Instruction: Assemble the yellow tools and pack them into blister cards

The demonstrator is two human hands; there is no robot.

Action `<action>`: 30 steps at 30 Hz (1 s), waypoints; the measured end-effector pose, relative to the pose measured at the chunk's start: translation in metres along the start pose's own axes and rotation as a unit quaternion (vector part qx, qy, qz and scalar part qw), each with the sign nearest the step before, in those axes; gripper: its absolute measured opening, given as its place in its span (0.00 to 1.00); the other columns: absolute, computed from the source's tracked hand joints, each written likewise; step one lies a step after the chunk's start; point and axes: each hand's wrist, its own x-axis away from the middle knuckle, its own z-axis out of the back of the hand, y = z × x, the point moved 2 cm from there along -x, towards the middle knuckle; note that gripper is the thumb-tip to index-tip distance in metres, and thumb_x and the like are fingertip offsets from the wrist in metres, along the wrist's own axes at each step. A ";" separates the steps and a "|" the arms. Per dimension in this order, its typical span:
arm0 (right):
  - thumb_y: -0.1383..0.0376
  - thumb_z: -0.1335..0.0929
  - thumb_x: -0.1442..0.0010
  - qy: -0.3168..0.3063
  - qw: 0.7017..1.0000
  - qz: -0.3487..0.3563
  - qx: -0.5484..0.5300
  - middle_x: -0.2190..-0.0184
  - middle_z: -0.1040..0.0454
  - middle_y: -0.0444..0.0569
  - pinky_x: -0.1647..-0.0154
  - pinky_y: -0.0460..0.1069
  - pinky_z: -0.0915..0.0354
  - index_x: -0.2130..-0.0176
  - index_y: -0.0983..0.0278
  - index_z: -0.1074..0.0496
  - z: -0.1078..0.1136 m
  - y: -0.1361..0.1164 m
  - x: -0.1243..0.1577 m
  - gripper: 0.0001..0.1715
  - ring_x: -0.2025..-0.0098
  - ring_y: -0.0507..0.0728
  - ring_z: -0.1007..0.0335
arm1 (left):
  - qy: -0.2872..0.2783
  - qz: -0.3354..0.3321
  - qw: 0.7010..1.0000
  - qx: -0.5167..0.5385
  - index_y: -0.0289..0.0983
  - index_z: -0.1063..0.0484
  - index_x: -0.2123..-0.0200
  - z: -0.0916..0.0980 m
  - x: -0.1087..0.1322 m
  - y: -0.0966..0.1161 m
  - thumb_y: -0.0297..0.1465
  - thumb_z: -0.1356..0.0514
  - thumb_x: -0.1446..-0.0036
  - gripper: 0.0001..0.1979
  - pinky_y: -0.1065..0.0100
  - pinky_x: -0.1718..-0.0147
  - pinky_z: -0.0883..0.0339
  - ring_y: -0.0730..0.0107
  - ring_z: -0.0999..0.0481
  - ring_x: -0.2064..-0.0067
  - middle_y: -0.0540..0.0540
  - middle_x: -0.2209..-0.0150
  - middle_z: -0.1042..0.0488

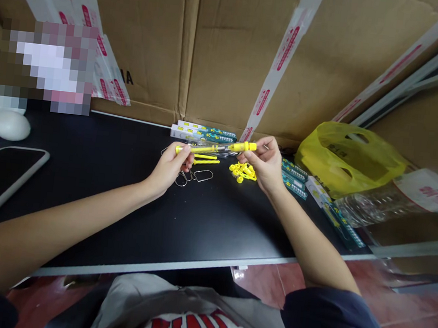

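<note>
A clear tube-shaped tool with yellow ends point(205, 149) is held nearly level above the black table. My left hand point(172, 165) pinches its left end. The fingers of my right hand point(265, 162) close around the yellow cap point(242, 146) at its right end. Beneath my right hand lies a small pile of yellow parts point(243, 172). Yellow sticks point(206, 161) lie under the tool, and bent metal wire loops point(202, 176) rest on the table beside my left hand.
Printed narrow boxes point(202, 132) lie at the back, more boxes point(336, 218) at the right. A yellow plastic bag point(344, 159) and a clear bottle point(371, 208) stand right. A phone point(0, 180) lies left on the black table point(149, 235); cardboard point(231, 50) rises behind.
</note>
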 end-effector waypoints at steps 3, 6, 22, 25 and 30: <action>0.55 0.23 0.54 -0.007 1.000 -0.008 0.030 0.69 0.23 0.42 0.68 0.48 0.26 0.55 0.57 0.34 0.001 0.001 -0.001 0.30 0.70 0.52 0.23 | 0.006 0.001 1.000 -0.011 0.36 0.36 0.68 0.000 0.000 0.000 0.32 0.46 0.37 0.07 0.76 0.76 0.38 0.79 0.33 0.74 0.52 0.74 0.32; 0.54 0.24 0.51 -0.021 0.998 -0.020 0.048 0.66 0.22 0.44 0.65 0.49 0.25 0.56 0.60 0.29 0.002 0.002 0.000 0.25 0.67 0.53 0.23 | 0.005 -0.005 1.000 -0.015 0.36 0.36 0.67 0.001 0.000 -0.001 0.32 0.45 0.38 0.07 0.76 0.76 0.38 0.79 0.33 0.74 0.52 0.74 0.32; 0.55 0.24 0.51 -0.024 0.997 0.005 0.073 0.63 0.28 0.45 0.55 0.51 0.27 0.60 0.59 0.32 0.003 0.003 -0.001 0.22 0.61 0.53 0.27 | 0.003 -0.040 0.999 -0.027 0.36 0.36 0.67 0.002 -0.001 -0.003 0.33 0.44 0.38 0.06 0.76 0.76 0.38 0.78 0.33 0.73 0.52 0.74 0.33; 0.55 0.23 0.55 -0.003 0.998 0.007 0.067 0.66 0.29 0.43 0.56 0.51 0.27 0.61 0.57 0.34 0.004 0.001 -0.002 0.26 0.62 0.53 0.28 | 0.003 -0.024 0.999 -0.024 0.37 0.36 0.66 0.001 -0.001 -0.003 0.34 0.43 0.39 0.07 0.76 0.76 0.38 0.78 0.33 0.74 0.52 0.74 0.32; 0.57 0.22 0.55 0.000 0.999 -0.036 0.018 0.68 0.27 0.43 0.59 0.50 0.27 0.66 0.60 0.35 0.003 0.006 0.000 0.23 0.68 0.51 0.27 | 0.005 -0.014 1.000 -0.013 0.36 0.37 0.67 0.001 -0.001 -0.001 0.33 0.44 0.38 0.07 0.76 0.77 0.38 0.79 0.33 0.74 0.52 0.74 0.33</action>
